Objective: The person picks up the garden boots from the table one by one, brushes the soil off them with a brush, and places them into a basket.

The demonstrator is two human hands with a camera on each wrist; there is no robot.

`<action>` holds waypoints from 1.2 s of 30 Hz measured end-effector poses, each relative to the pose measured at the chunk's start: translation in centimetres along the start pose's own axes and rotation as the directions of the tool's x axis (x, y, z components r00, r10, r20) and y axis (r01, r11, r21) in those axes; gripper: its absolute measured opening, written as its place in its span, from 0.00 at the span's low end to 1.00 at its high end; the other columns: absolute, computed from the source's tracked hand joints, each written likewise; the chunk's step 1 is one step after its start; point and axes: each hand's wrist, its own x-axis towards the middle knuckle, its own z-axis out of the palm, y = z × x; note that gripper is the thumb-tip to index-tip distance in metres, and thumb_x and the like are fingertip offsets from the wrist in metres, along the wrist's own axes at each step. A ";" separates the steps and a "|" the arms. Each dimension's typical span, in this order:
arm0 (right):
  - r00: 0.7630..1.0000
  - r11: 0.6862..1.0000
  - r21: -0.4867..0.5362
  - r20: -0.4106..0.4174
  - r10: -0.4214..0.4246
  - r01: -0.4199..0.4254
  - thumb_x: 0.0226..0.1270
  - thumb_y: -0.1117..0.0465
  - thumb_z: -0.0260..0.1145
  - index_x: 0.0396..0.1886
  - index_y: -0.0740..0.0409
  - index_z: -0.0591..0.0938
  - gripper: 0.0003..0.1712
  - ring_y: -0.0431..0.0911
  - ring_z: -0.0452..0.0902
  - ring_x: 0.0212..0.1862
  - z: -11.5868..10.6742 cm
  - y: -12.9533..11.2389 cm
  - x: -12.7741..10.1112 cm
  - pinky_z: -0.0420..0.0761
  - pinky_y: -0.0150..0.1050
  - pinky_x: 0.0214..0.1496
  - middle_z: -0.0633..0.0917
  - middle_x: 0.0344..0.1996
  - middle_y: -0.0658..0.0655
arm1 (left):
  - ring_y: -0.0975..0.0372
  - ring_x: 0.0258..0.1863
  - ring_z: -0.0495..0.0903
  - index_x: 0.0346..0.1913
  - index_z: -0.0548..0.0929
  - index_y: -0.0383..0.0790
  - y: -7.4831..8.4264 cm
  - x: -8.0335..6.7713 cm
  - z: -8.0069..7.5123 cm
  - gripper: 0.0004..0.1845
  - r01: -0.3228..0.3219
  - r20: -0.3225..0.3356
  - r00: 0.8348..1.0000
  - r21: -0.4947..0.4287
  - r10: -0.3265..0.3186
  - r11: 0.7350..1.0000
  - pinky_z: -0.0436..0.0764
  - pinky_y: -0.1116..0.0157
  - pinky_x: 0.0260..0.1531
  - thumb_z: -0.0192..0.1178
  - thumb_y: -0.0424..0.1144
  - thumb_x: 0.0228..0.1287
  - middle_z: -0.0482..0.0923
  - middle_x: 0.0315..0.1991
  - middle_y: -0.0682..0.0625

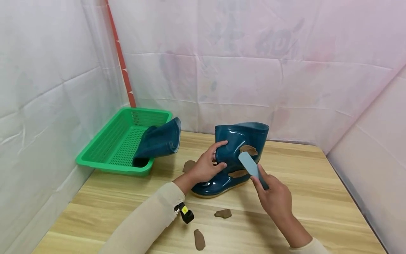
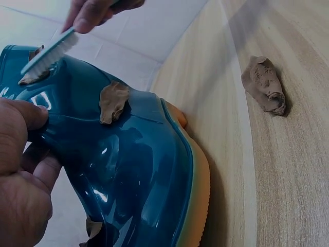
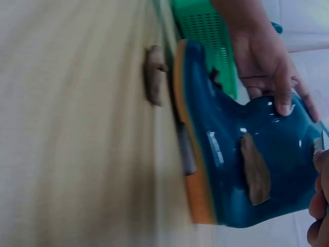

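Note:
A dark teal rubber boot (image 1: 228, 141) stands on the table, its toe pointing left and its shaft up. My left hand (image 1: 206, 165) grips the front of the shaft near the ankle, thumb and fingers spread around it. In my right hand (image 1: 276, 197) is a pale blue brush (image 1: 248, 164), pinched by its handle. White bristles (image 2: 49, 59) meet a brown mud-like patch (image 1: 248, 150) on the upper shaft. A second brown patch (image 2: 113, 102) clings lower down, by the ankle. In the right wrist view most of the brush lies outside the frame.
A green plastic basket (image 1: 84, 159) stands at the left, with another teal boot (image 1: 160, 139) leaning over its rim. Brown pieces lie on the wooden table: one in front of the boot (image 1: 223, 213), one nearer me (image 1: 199, 240), one behind my left wrist (image 1: 189, 165). White sheeting surrounds the table.

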 end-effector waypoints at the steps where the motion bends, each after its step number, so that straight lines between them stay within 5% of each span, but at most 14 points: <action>1: 1.000 1.000 -0.001 0.001 -0.001 0.001 0.56 0.64 0.81 0.62 0.63 0.83 0.32 0.43 0.71 0.20 0.1 0.1 -0.3 0.63 0.36 0.17 0.87 0.27 0.60 | 0.63 0.49 0.83 0.79 0.58 0.65 0.0 0.0 0.0 0.41 -0.004 0.002 1.000 0.001 0.004 1.000 0.82 0.61 0.48 0.64 0.31 0.72 0.82 0.57 0.45; 8: 1.000 1.000 0.010 -0.019 -0.005 0.005 0.54 0.65 0.82 0.61 0.62 0.85 0.32 0.43 0.72 0.20 -0.1 0.1 -0.8 0.63 0.35 0.16 0.88 0.28 0.61 | 0.62 0.52 0.83 0.79 0.59 0.65 0.3 0.2 -0.1 0.41 0.003 0.007 1.000 0.022 -0.003 1.000 0.82 0.60 0.49 0.64 0.31 0.72 0.81 0.59 0.44; 16: 1.000 1.000 0.016 -0.024 0.013 -0.013 0.55 0.65 0.81 0.61 0.63 0.84 0.32 0.44 0.73 0.21 -0.1 0.0 -0.8 0.65 0.36 0.17 0.88 0.30 0.62 | 0.57 0.45 0.84 0.78 0.59 0.68 0.2 0.5 -0.6 0.41 0.145 0.090 0.987 -0.164 -0.132 0.976 0.80 0.59 0.49 0.64 0.31 0.72 0.85 0.43 0.46; 20: 1.000 1.000 0.019 -0.020 0.016 -0.015 0.55 0.65 0.81 0.61 0.63 0.84 0.32 0.44 0.72 0.21 -0.2 0.0 -0.8 0.64 0.35 0.17 0.88 0.29 0.61 | 0.56 0.46 0.84 0.77 0.59 0.71 0.0 0.6 -0.9 0.42 0.175 0.105 0.982 -0.186 -0.157 0.967 0.80 0.58 0.49 0.64 0.31 0.72 0.86 0.41 0.46; 29: 0.994 0.998 0.046 -0.101 -0.042 0.047 0.51 0.69 0.82 0.61 0.65 0.83 0.34 0.52 0.80 0.23 -0.8 0.0 0.2 0.72 0.45 0.19 0.87 0.28 0.64 | 0.59 0.56 0.83 0.79 0.57 0.67 0.2 0.3 -0.7 0.41 0.091 0.101 0.992 -0.114 -0.079 0.989 0.81 0.57 0.54 0.62 0.32 0.74 0.85 0.54 0.46; 36: 1.000 1.000 0.020 -0.019 0.016 -0.015 0.56 0.65 0.81 0.62 0.64 0.83 0.32 0.47 0.76 0.23 -0.3 0.0 -0.2 0.66 0.38 0.18 0.88 0.30 0.63 | 0.60 0.55 0.83 0.79 0.58 0.66 0.3 0.2 -0.5 0.42 0.087 0.069 0.994 -0.072 -0.082 0.994 0.81 0.57 0.54 0.63 0.31 0.73 0.85 0.54 0.46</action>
